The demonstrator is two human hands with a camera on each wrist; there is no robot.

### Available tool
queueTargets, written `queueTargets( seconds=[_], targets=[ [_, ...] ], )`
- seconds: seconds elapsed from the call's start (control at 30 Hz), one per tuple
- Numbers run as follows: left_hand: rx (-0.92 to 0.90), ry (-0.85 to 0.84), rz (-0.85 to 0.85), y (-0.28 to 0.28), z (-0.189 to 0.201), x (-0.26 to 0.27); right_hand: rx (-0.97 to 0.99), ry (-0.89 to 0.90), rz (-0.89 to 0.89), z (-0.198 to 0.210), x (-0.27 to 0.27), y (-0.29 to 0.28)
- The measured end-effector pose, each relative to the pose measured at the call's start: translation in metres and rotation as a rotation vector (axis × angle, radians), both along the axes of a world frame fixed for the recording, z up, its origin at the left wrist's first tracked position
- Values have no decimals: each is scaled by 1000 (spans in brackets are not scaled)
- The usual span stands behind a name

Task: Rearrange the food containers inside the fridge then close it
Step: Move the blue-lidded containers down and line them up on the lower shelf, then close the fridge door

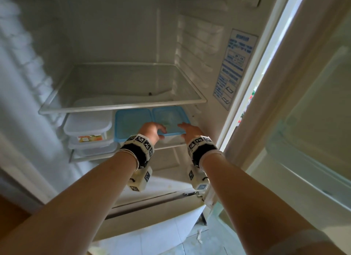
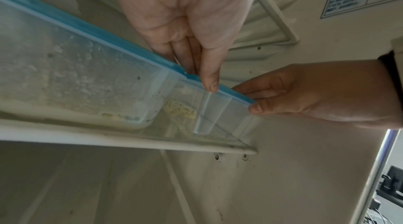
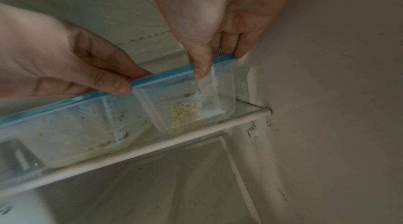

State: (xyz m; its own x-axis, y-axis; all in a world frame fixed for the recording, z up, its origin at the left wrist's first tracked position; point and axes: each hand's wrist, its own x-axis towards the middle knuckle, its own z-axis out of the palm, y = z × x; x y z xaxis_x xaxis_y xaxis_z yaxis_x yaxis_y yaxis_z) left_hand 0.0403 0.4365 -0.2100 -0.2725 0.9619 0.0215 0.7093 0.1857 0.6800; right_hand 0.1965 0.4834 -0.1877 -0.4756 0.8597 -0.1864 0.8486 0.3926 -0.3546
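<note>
2 hands, left hand (image 1: pixel 152 129) and right hand (image 1: pixel 190 130), pinch the right blue-lidded container's (image 1: pixel 171 120) front rim.

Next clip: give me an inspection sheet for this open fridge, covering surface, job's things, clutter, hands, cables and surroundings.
Surface: lower glass shelf carries the containers; upper glass shelf bare apart from a small dark speck.
Job's things: two blue-lidded containers side by side; white-lidded containers stacked at left.
Clutter: yellowish crumbs in the right blue-lidded one.
Hands: left hand and right hand both pinch the right container's front rim.
Cables: nothing seen.
Surroundings: fridge door open at right; blue label on inner wall.
</note>
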Motion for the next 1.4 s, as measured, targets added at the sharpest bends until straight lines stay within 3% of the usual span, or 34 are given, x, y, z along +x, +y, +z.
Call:
queueTargets(
  seconds=[0.37, 0.7, 0.97, 1.4],
  targets=[
    [-25, -1, 3, -11, 10, 2, 30, -78, 18, 8, -2, -7],
    [-56, 164, 83, -63, 35, -1, 119, -111, 23, 26, -13, -39],
    [-113, 246, 54, -128, 37, 0, 179, -216, 58, 29, -4, -105],
    [-168, 252, -25, -242, 24, 56, 39, -275, -37, 12, 61, -238]
  ],
)
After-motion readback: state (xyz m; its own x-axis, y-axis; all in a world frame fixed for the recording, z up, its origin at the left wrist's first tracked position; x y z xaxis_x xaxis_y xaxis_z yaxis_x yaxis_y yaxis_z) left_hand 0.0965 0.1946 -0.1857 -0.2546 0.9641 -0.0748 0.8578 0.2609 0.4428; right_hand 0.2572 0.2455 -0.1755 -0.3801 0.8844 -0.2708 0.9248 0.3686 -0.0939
